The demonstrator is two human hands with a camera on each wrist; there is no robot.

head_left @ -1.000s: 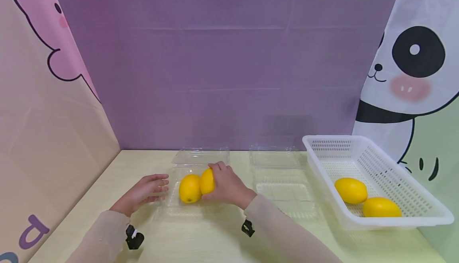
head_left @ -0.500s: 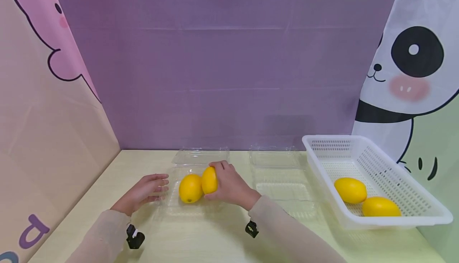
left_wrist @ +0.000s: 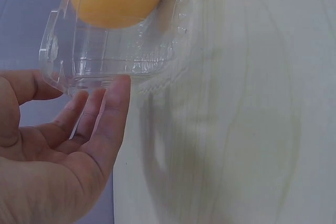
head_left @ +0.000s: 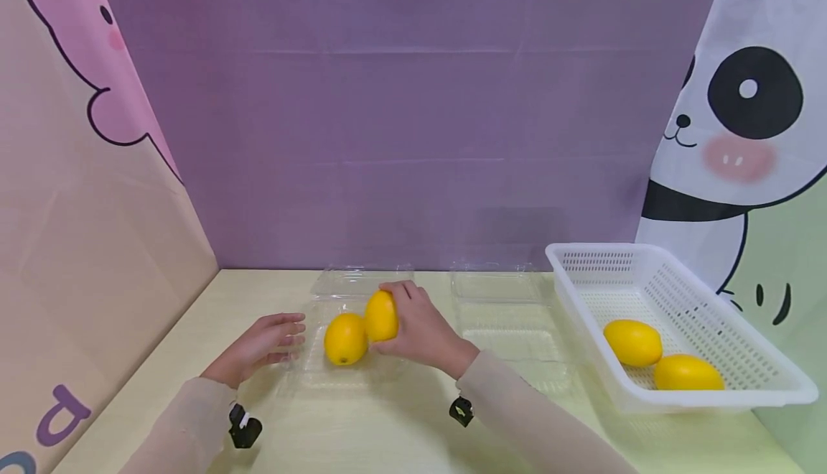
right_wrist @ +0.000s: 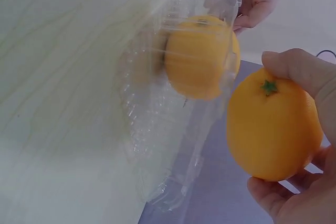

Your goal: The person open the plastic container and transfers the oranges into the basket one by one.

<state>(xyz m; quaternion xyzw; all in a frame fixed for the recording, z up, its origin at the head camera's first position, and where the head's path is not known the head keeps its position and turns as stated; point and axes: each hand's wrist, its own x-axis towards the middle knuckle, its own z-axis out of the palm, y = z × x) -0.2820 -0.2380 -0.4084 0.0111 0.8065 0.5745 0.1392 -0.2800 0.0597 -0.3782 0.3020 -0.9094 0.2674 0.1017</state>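
My right hand [head_left: 423,334] grips an orange [right_wrist: 273,124] between thumb and fingers, its green stem end showing in the right wrist view. That orange is raised over the right part of a clear plastic clamshell box [head_left: 323,377], whose lid is folded back. A second orange [head_left: 345,340] sits inside the box on the left. My left hand [head_left: 261,345] is at the box's left side, fingers extended and thumb apart. In the left wrist view its fingertips [left_wrist: 123,82] are right at the box wall, and it holds nothing.
Another open clear clamshell box [head_left: 513,337] stands to the right on the pale wooden table [head_left: 323,438]. At the far right is a white perforated basket [head_left: 581,337] with two oranges [head_left: 688,373] in it. A purple backdrop [head_left: 413,115] rises behind the table.
My right hand has lifted its orange up and slightly to the right, away from the box floor. The left hand and the other orange have stayed in place.
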